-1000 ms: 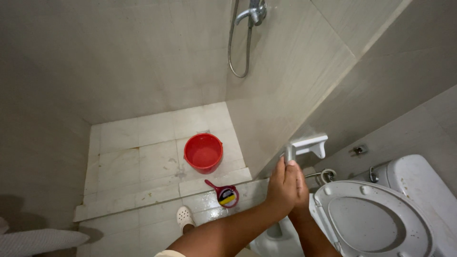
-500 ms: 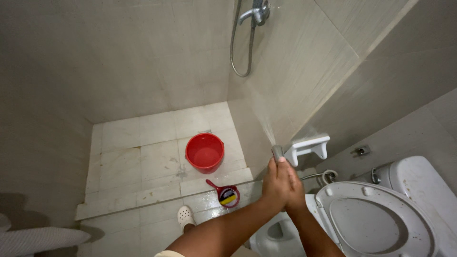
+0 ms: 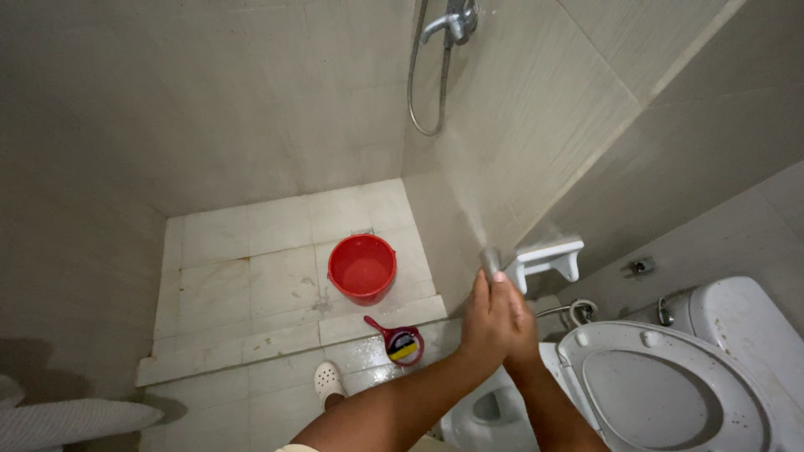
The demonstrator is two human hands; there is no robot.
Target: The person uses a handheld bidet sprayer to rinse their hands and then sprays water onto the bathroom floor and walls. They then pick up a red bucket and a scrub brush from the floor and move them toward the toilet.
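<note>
Head view, spraying: While we are looking down at our own arms, both hands are clasped together around a small grey spray nozzle (image 3: pixel 490 259), and a fine jet of water is shooting from it up along the tiled wall (image 3: pixel 536 125).
Head view, progress: We are judging the rinsing as under way; the wall under the jet is looking damp and streaked, while the rest of the tiles are showing no clear wetness, so most of the wall seems left.
Head view, left hand (image 3: pixel 484 322): Its fingers (image 3: pixel 479 289) are curling closed around the nozzle's body, thumb side toward the tip.
Head view, right hand (image 3: pixel 521 328): It is pressing against the left from behind; its fingers are wrapping tight on the same nozzle, though we cannot tell which finger is on the trigger.
Head view, nozzle's place: It is pointing upward just beside the white paper holder (image 3: pixel 548 258), above the toilet bowl (image 3: pixel 662 393).
Head view, surroundings: A red bucket (image 3: pixel 362 268) is standing on the shower floor (image 3: pixel 243 251), a red dipper (image 3: pixel 399 342) is lying near it, and a white shoe (image 3: pixel 328 381) is showing below.
</note>
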